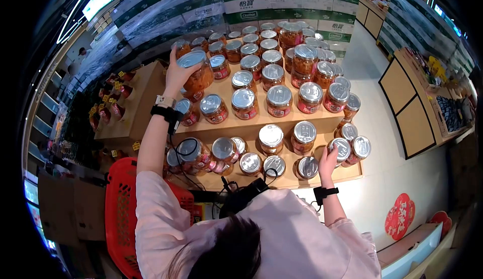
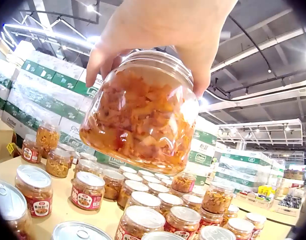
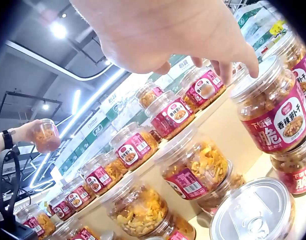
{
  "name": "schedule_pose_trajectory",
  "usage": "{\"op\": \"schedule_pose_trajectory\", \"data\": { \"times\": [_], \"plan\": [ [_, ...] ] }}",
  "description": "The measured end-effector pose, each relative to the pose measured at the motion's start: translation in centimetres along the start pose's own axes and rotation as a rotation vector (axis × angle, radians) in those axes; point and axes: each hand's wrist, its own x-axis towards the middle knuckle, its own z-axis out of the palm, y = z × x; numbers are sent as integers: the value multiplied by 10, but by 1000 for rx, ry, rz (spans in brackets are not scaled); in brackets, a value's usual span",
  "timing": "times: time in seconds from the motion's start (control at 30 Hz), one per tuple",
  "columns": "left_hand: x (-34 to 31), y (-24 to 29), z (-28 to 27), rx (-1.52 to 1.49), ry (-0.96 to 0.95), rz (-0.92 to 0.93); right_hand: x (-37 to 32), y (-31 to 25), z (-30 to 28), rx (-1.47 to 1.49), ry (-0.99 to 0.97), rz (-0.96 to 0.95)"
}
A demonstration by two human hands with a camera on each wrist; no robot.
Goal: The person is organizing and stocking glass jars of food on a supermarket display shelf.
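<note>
My left hand (image 1: 177,73) grips a clear jar of orange pickles (image 1: 197,71) by its lid end and holds it up over the left of the display; in the left wrist view the jar (image 2: 143,112) fills the middle, tilted, under the fingers (image 2: 193,60). My right hand (image 1: 328,159) reaches to the lower right shelf, fingertips (image 3: 232,64) resting on the silver lid of a red-labelled jar (image 3: 275,107), also seen from the head as the jar (image 1: 341,149). Whether the fingers curl round that jar is hard to tell.
A stepped wooden display (image 1: 231,123) carries several rows of silver-lidded jars (image 1: 278,99). A red shopping basket (image 1: 123,213) stands at my lower left. Stacked green-and-white cartons (image 1: 261,2) rise behind. Floor (image 1: 392,173) and dark-edged shelving (image 1: 407,108) lie to the right.
</note>
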Motion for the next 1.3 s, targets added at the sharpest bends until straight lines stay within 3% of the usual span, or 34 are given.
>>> {"op": "schedule_pose_trajectory", "data": {
  "times": [0.23,0.33,0.57,0.6,0.8,0.87,0.97,1.0,1.03,1.1,1.2,1.23,1.3],
  "plan": [
    [38,-59,56,40,40,5,3,-15,9,70,20,-47],
    [34,-51,68,91,-33,-88,8,-26,12,35,-28,0],
    [43,-101,127,88,-77,-135,16,-33,37,6,-47,-1],
    [48,-129,147,82,-35,-75,17,-34,41,0,-49,5],
    [24,-165,172,276,-327,-115,20,-38,56,-33,-81,41],
    [22,-177,177,260,-424,-268,23,-38,60,-21,-80,47],
    [29,-176,168,249,-519,-195,29,-39,68,-68,-76,8],
    [33,-156,153,199,-620,-256,29,-46,70,-98,-83,-35],
    [36,-178,163,142,-696,-235,30,-49,72,-114,-93,-66],
    [33,-159,147,249,-1025,-354,29,-53,78,-128,-97,-110],
    [7,-143,142,583,-1255,-91,26,-54,75,-94,-95,-123],
    [-5,-146,148,721,-1183,-95,26,-56,72,-73,-92,-119],
    [-4,-140,143,657,-1198,-130,25,-65,58,-23,-103,-76]
  ]
}}
